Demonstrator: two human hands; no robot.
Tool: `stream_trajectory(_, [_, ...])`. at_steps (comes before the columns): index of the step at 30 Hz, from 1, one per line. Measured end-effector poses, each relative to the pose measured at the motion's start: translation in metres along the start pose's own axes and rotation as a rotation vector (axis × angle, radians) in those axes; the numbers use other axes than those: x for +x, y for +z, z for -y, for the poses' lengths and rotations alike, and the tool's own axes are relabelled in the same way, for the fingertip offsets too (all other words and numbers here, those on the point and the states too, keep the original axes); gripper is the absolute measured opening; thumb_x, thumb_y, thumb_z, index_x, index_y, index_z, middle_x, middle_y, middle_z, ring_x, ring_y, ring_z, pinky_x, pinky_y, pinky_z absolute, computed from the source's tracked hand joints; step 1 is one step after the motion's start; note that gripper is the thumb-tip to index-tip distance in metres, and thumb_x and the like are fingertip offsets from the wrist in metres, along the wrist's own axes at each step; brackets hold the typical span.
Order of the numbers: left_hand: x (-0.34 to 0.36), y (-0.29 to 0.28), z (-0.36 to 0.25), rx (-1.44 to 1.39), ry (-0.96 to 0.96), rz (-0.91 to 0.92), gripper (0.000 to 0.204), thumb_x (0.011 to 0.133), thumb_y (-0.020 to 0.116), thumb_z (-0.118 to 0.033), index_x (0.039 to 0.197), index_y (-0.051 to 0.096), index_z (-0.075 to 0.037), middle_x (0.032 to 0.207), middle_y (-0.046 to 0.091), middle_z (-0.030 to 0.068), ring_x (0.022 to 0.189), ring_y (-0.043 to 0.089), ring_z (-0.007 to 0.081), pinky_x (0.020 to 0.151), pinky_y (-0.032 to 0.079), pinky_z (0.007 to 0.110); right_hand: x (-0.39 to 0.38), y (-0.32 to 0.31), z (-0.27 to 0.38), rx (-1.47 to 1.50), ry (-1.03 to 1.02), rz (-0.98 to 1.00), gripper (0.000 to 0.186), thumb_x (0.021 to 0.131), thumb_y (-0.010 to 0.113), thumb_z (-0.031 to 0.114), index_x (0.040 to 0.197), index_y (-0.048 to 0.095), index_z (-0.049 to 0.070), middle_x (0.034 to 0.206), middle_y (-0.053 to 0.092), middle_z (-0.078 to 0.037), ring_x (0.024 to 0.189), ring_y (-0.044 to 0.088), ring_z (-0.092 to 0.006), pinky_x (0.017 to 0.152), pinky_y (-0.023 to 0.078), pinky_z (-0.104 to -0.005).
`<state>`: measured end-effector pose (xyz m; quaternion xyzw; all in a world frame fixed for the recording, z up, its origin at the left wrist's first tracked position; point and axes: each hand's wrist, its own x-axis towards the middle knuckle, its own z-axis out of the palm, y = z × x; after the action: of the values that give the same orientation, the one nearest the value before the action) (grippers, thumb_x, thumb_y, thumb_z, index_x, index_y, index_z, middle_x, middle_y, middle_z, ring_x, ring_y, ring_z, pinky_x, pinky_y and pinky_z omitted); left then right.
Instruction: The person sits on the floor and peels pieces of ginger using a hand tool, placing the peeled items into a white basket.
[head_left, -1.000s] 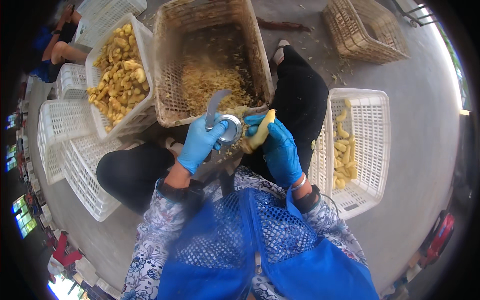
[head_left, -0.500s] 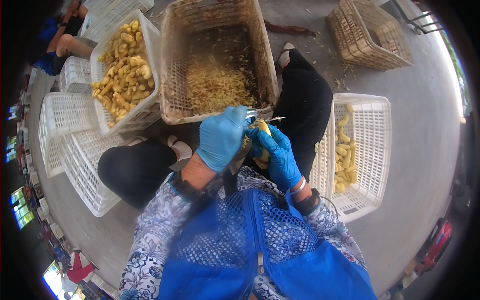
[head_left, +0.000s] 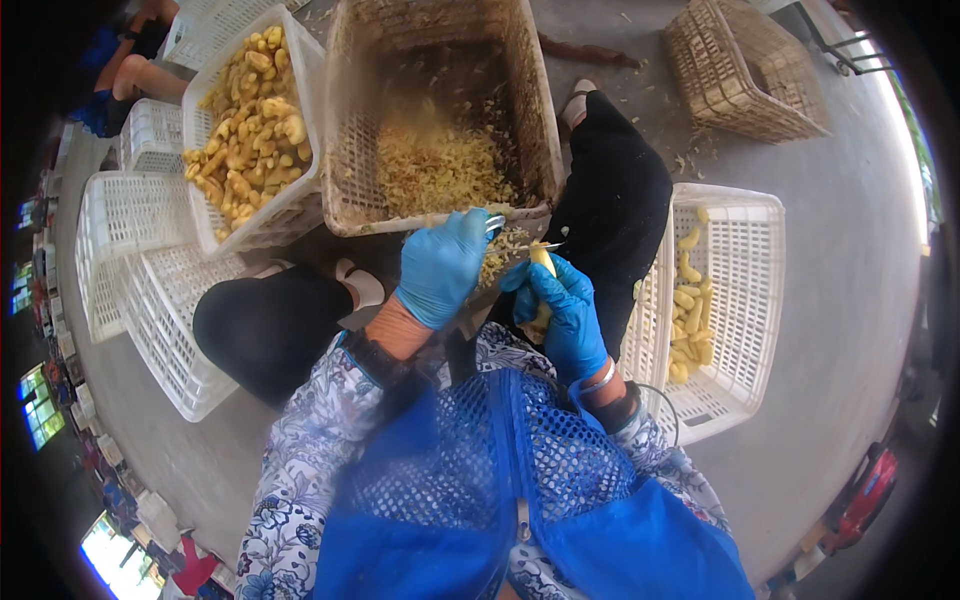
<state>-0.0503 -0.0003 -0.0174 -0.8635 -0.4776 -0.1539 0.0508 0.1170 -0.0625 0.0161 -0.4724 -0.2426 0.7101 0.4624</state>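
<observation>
My left hand [head_left: 443, 268], in a blue glove, is closed around a shiny metal tool [head_left: 495, 224]; most of it is hidden by the fingers. A thin metal blade [head_left: 543, 246] lies across the upper end of a pale yellow root piece [head_left: 542, 261], which looks like peeled ginger. My right hand [head_left: 570, 318], gloved in blue too, grips this piece upright between thumb and fingers. Both hands are over my lap, just this side of a dirty crate [head_left: 545, 130] with yellow shavings [head_left: 440, 170] heaped in it.
At the left, a white crate [head_left: 312, 130] is full of lumpy yellow roots [head_left: 250, 135], beside stacked white crates [head_left: 185, 325]. To the right, another white crate [head_left: 745, 290] holds slimmer yellow pieces [head_left: 690, 325]. A brown-stained crate [head_left: 740, 75] stands far right. Another person's arm [head_left: 150, 80] shows far left.
My left hand has drawn slightly away from my right. The root piece has shifted a little right and down, still in my right hand. The whole view has shifted slightly.
</observation>
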Motion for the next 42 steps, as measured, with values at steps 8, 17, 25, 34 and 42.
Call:
stream_trajectory(8, [-0.002,0.004,0.015,-0.268,-0.359,0.013,0.02,0.086,0.061,-0.022,0.089,0.057,-0.003,0.069,0.059,0.007,0.049,0.055,0.0166,0.044,0.044,0.031,-0.002,0.01,0.02,0.278,0.167,0.067,0.043,0.092,0.053,0.041,0.1,0.059,-0.001,0.071,0.048,-0.001,0.064,0.048,-0.0142,0.062,0.044,-0.0277])
stream_trajectory(17, [-0.011,-0.036,0.002,-1.962,-0.974,0.475,0.024,0.094,0.055,-0.021,0.103,0.059,0.001,0.075,0.059,0.0002,0.056,0.05,0.0033,0.047,0.039,0.015,0.039,0.005,0.014,0.594,-0.074,0.0,0.043,0.097,0.048,0.04,0.113,0.054,0.001,0.103,0.059,-0.01,0.093,0.056,-0.0194,0.089,0.047,-0.0356])
stream_trajectory(25, [-0.009,-0.03,0.004,-2.076,-1.016,0.253,0.019,0.093,0.059,-0.024,0.091,0.059,-0.005,0.07,0.055,-0.0012,0.054,0.048,0.0053,0.049,0.04,0.019,0.037,0.021,0.015,0.185,-0.24,-0.051,0.039,0.094,0.051,0.03,0.118,0.058,0.0,0.095,0.059,-0.004,0.088,0.053,-0.0113,0.083,0.042,-0.0257])
stream_trajectory(34, [-0.002,-0.03,0.04,-1.776,-0.883,0.168,0.019,0.093,0.06,-0.024,0.09,0.059,-0.006,0.069,0.056,-0.0028,0.056,0.049,0.0038,0.049,0.038,0.018,0.009,0.017,0.031,-0.148,0.114,0.095,0.037,0.081,0.066,0.003,0.118,0.061,-0.002,0.103,0.066,-0.009,0.077,0.063,-0.0114,0.074,0.052,-0.0258])
stream_trajectory(42, [-0.001,-0.037,0.039,-1.564,-0.95,0.172,0.018,0.092,0.061,-0.022,0.095,0.061,-0.004,0.07,0.058,-0.0021,0.053,0.048,0.0021,0.045,0.035,0.016,0.017,0.017,-0.005,-0.052,0.37,0.247,0.026,0.091,0.061,0.015,0.111,0.055,-0.001,0.085,0.06,-0.003,0.071,0.056,-0.0097,0.066,0.047,-0.0216])
